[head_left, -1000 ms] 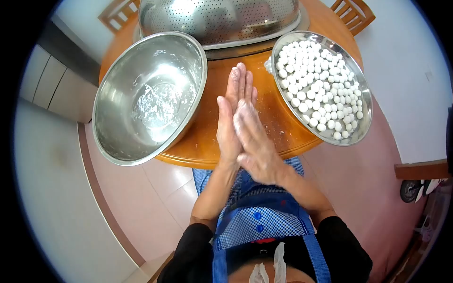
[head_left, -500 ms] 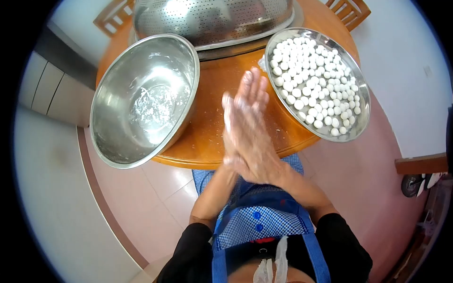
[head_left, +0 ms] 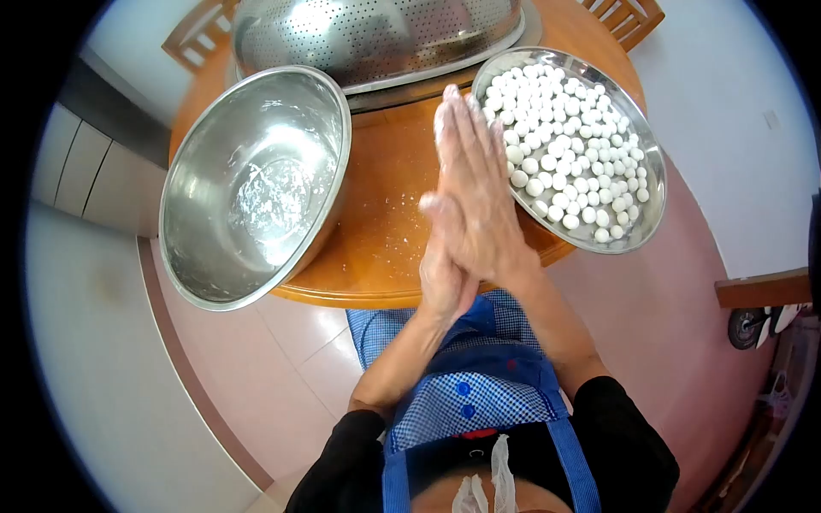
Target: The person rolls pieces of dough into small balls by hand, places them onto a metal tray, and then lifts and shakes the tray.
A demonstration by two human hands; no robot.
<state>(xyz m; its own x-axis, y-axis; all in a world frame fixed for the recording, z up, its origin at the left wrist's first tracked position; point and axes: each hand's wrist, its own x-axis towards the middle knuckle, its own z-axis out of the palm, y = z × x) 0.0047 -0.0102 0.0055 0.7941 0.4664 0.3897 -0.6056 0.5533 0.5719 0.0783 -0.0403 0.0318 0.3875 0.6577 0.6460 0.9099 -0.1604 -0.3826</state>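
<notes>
My right hand [head_left: 486,209] lies flat on top of my left hand [head_left: 441,272], palm against palm, above the table's near edge. The fingers of the right hand are stretched out straight and point away from me, with white powder on the tips. Most of the left hand is covered by the right one. Whatever may be between the palms is hidden. Close by on the right, an oval metal tray [head_left: 637,238] holds many small white balls [head_left: 571,154]. To the left stands a large steel bowl [head_left: 209,248], its inside smeared with white residue.
A perforated metal colander [head_left: 376,38] lies upside down at the back of the round wooden table [head_left: 376,256]. White crumbs dot the tabletop between bowl and hands. Wooden chairs [head_left: 629,21] stand behind the table. A blue checked apron [head_left: 470,385] covers my front.
My pressed hands have shifted slightly right, and the right hand has slid forward over the left, toward the tray. Bowl, tray and colander stay in place; the view has shifted slightly.
</notes>
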